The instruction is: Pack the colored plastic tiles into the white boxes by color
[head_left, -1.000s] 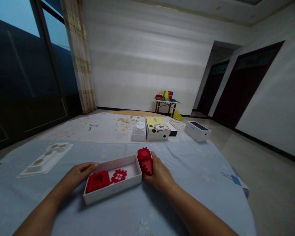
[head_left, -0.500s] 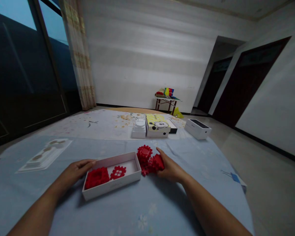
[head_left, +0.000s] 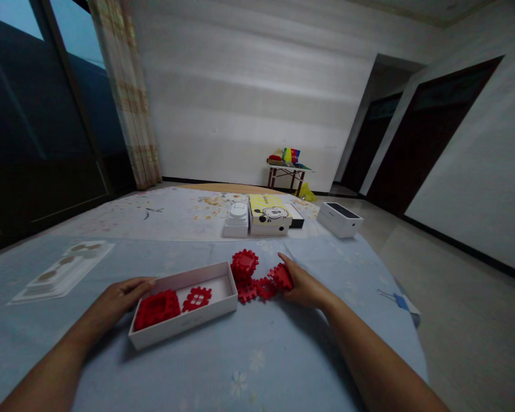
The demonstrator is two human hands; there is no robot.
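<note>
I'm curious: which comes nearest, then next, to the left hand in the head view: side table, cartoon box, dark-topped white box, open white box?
1. Open white box: right at the left hand.
2. Cartoon box: back, toward the right.
3. Dark-topped white box: farther right.
4. Side table: by the far wall.

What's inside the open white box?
Inside the white box: a red block at its left end, a flat red piece beside it. Anything beneath either is covered.

A home, it seems: patterned curtain [head_left: 129, 103], flowered tablecloth [head_left: 206, 360], dark door [head_left: 429, 137].
</note>
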